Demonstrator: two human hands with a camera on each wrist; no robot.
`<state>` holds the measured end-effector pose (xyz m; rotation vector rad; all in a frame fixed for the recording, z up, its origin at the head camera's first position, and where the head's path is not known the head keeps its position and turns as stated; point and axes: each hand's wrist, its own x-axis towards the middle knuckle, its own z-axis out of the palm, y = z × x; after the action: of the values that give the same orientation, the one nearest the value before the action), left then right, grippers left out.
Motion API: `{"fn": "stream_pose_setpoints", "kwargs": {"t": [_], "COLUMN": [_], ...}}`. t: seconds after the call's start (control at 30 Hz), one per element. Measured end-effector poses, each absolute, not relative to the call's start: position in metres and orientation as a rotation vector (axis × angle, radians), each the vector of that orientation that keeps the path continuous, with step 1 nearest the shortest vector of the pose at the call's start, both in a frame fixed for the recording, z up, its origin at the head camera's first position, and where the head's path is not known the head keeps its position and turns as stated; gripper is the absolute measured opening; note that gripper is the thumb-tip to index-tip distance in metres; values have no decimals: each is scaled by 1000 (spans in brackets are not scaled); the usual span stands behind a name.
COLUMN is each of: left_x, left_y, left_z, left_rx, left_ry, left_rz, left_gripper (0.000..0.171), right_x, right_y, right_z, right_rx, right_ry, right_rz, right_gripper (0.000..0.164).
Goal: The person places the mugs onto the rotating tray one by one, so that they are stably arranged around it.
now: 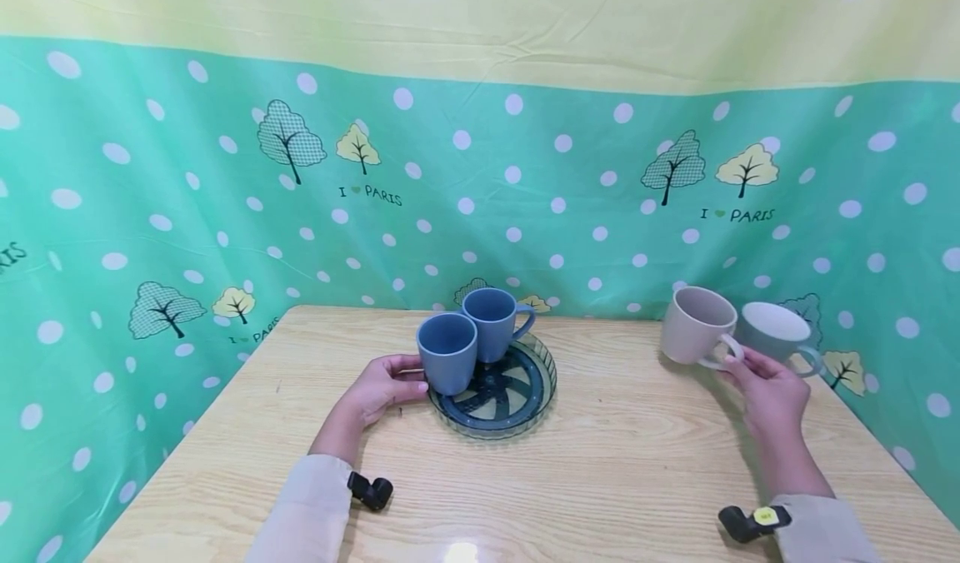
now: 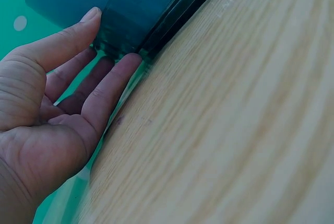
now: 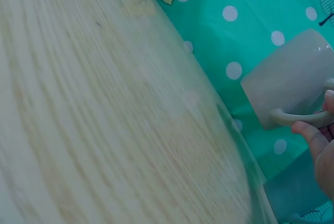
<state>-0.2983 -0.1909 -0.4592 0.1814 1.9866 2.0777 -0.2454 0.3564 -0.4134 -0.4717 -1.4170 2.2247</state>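
Observation:
A greyish-pink mug point(image 1: 690, 334) hangs tilted over the table's far right part, its handle pinched between the thumb and fingers of my right hand point(image 1: 776, 392). In the right wrist view the same mug point(image 3: 292, 78) shows its handle toward the fingertips. My left hand point(image 1: 378, 388) is beside a blue-grey mug point(image 1: 447, 359) on a round, clear fluted tray point(image 1: 491, 431). Its fingers extend loosely, with fingertips right at the mug's lower side and tray rim in the left wrist view. Behind that mug, a second blue-grey mug point(image 1: 489, 321) stands on the tray, handle to the right.
A grey-green mug point(image 1: 756, 346) with a white inside stands at the table's back right corner, partly behind my right hand. The wooden table point(image 1: 600, 463) meets a green polka-dot cloth point(image 1: 420, 238) along its back and sides.

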Motion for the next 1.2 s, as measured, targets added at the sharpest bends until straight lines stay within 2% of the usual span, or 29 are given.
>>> {"fn": "stream_pose_setpoints", "kwargs": {"t": [0.73,1.2], "left_x": [-300,-299], "left_y": [-191,-191], "left_z": [-460,-459], "left_rx": [174,178], "left_ry": [2008,1974], "left_rz": [2065,2087], "left_gripper": [59,59], "right_x": [-241,-237], "right_y": [338,324], "right_z": [-404,-395], "right_rx": [-314,-309], "right_ry": [-1406,-1476], "right_rz": [2253,2263], "right_gripper": [21,19]}}
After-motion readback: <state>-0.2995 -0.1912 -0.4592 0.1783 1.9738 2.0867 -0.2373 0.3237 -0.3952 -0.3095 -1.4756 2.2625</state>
